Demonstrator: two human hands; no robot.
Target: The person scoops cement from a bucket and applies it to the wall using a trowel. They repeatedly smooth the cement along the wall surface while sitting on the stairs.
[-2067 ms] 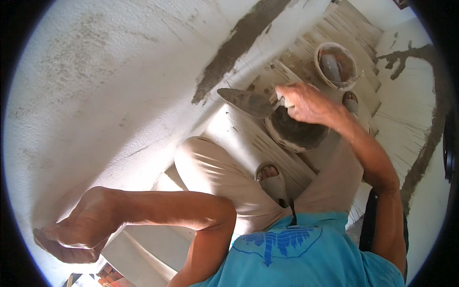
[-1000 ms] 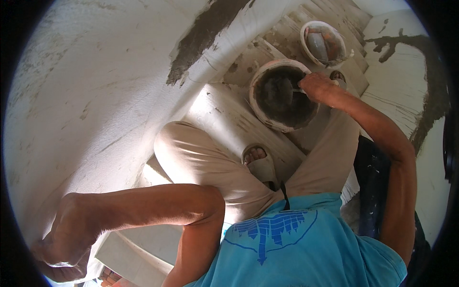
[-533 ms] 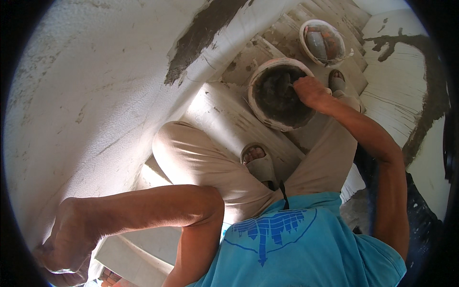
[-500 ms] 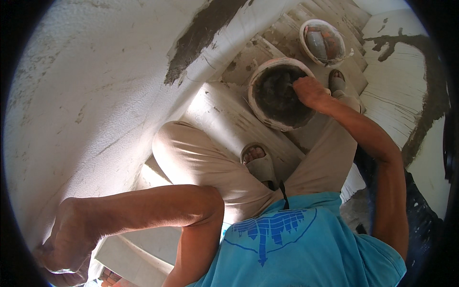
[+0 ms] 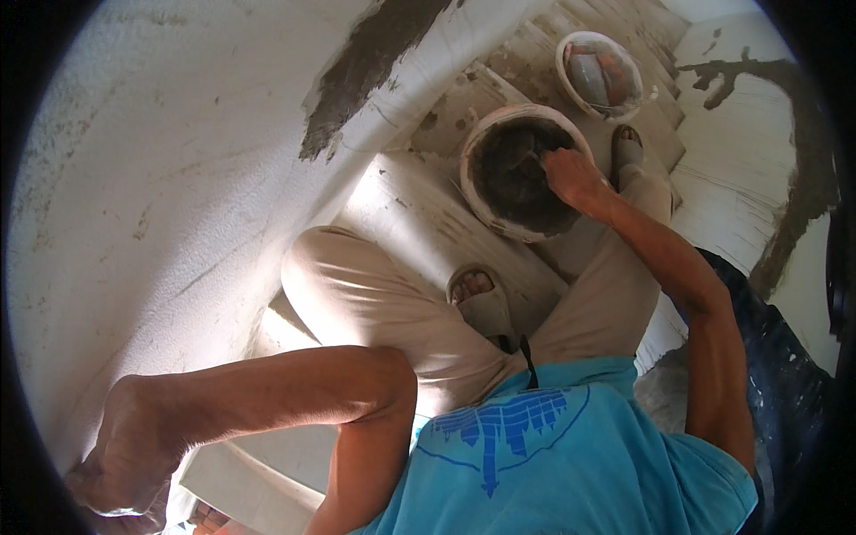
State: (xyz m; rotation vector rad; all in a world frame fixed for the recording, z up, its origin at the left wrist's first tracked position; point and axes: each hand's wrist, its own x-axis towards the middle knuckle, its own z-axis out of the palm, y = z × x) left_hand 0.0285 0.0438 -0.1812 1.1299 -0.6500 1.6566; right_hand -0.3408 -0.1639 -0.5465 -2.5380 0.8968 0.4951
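My right hand (image 5: 575, 181) is closed around the handle of what looks like a trowel (image 5: 533, 159), over the right side of a round bucket. Only a bit of the tool shows, its lower end down in the dark grey wet mortar (image 5: 508, 183). The pale, mortar-smeared bucket (image 5: 475, 207) stands on a stair step in front of my legs. At the far lower left my left hand (image 5: 125, 455) hangs bent at the wrist beside the white wall. Its fingers run into the dark edge of the picture, so their shape is hidden.
A second white bucket (image 5: 565, 85) with grey and orange-red things inside stands higher on the stairs (image 5: 419, 214). Rough white wall (image 5: 178, 160) rises on the left, bearing a dark wet mortar patch (image 5: 361, 71). More dark mortar (image 5: 798, 169) marks the right wall.
My right hand has shifted slightly left and down over the bucket, and more of the tool shows. My right elbow has drawn in a little. The left hand has stayed nearly still.
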